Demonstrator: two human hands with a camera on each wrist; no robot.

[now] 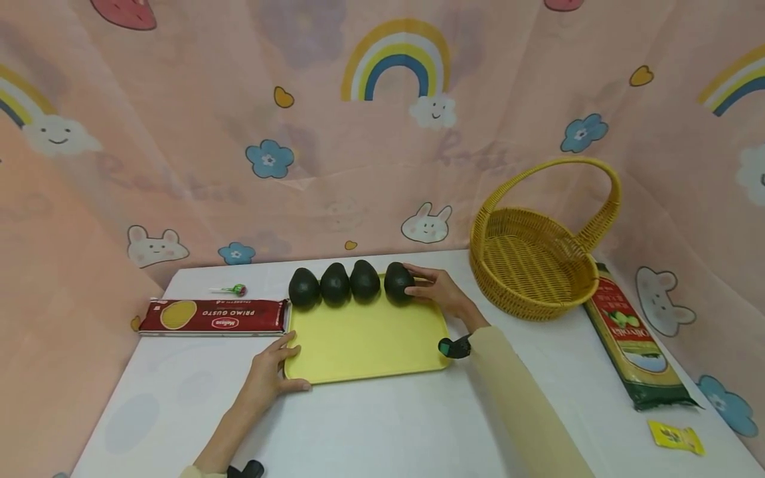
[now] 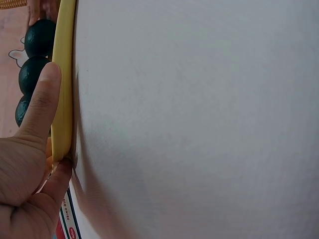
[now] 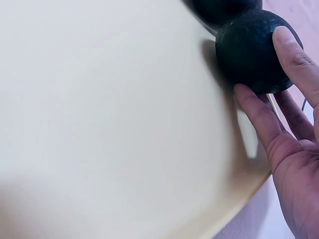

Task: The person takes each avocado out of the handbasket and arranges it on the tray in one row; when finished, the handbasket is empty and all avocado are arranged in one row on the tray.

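A yellow tray [image 1: 364, 342] lies on the white table with a row of dark green avocados along its far edge. At the tray's near left corner, my left hand [image 1: 265, 375] grips the rim; in the left wrist view the thumb [image 2: 42, 102] lies over the tray and a finger reaches its underside. My right hand [image 1: 439, 292] holds the rightmost avocado [image 1: 397, 284] between thumb and fingers, a small gap from the avocado [image 1: 365, 281] to its left. In the right wrist view, fingertips touch this avocado [image 3: 254, 52] near the tray's surface.
A red spaghetti pack [image 1: 251, 317] lies left of the tray, with a lollipop [image 1: 238, 290] behind it. At the right stand a yellow wicker basket [image 1: 540, 309], a red-and-green Olivoila pack [image 1: 636, 338] and a small yellow packet [image 1: 675, 437]. A patterned pink cloth [image 1: 335, 212] hangs behind the table.
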